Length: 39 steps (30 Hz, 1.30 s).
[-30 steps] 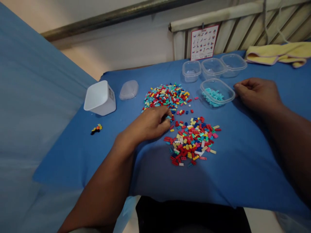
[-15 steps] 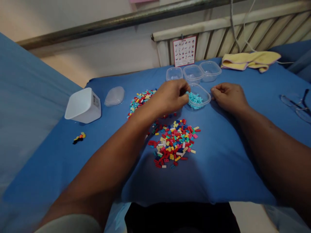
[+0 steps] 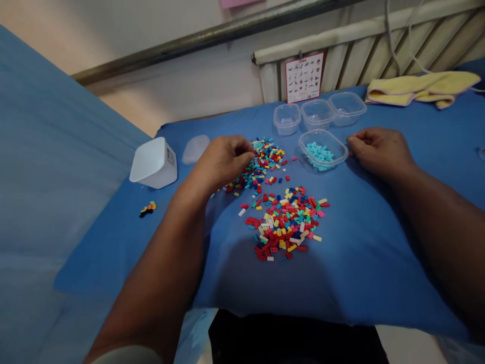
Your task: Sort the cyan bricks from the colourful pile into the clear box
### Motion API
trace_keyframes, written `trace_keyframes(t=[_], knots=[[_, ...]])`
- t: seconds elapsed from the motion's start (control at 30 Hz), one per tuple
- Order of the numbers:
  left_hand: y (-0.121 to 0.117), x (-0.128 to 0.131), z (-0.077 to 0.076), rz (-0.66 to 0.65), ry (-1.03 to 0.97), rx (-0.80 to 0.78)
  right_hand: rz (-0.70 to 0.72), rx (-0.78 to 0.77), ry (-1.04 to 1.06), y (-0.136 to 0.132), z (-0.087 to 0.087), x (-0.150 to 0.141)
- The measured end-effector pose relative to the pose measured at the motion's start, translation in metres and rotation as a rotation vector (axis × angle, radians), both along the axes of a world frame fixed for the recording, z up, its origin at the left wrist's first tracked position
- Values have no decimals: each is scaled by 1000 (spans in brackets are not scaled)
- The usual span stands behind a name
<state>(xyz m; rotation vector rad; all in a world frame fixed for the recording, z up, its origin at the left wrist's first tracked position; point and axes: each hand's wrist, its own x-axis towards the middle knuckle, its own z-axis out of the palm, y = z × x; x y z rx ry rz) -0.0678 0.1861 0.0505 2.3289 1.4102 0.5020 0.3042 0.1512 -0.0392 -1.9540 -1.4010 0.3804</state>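
My left hand (image 3: pixel 226 161) is over the left side of the far pile of small mixed-colour toy bricks (image 3: pixel 267 155). Its thumb and forefinger are curled close together at the bricks, and what may be between them is too small to make out. A clear plastic tub (image 3: pixel 343 153) with light-blue bricks (image 3: pixel 319 154) in it stands right of that pile. My right hand (image 3: pixel 380 150) rests on the table just right of the tub, fingers curled in, with nothing visible in them. A nearer pile of mixed bricks (image 3: pixel 286 222) lies between my forearms.
Three clear tubs (image 3: pixel 317 115) stand in a row behind, below a picture card (image 3: pixel 304 78) on the radiator. A yellow cloth (image 3: pixel 420 90) lies at back right. On the left are a white box (image 3: pixel 153 163), a clear lid (image 3: pixel 195 149) and a few joined bricks (image 3: pixel 147 209).
My left hand has moved left from the tub of light-blue bricks to the far pile. My right hand stays beside the tub. The whole view has shifted, with things appearing farther right.
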Motion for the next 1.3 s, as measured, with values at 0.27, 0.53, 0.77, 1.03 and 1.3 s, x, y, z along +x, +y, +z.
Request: trace_keyframes(t=[0.27, 0.53, 0.77, 1.03, 1.3], knots=[[-28, -25, -15, -191, 400, -26, -34, -16, -32, -1, 0, -3], [-29, -26, -19, -252, 504, -31, -46, -34, -95, -2, -1, -3], [-34, -29, -15, -190, 489, -40, -70, -61, -94, -2, -1, -3], [-38, -22, -15, -274, 501, -61, -73, -43, -99, -3, 1, -6], [-38, -22, -17, -251, 550, -74, -75, -58, -98, -1, -2, -2]])
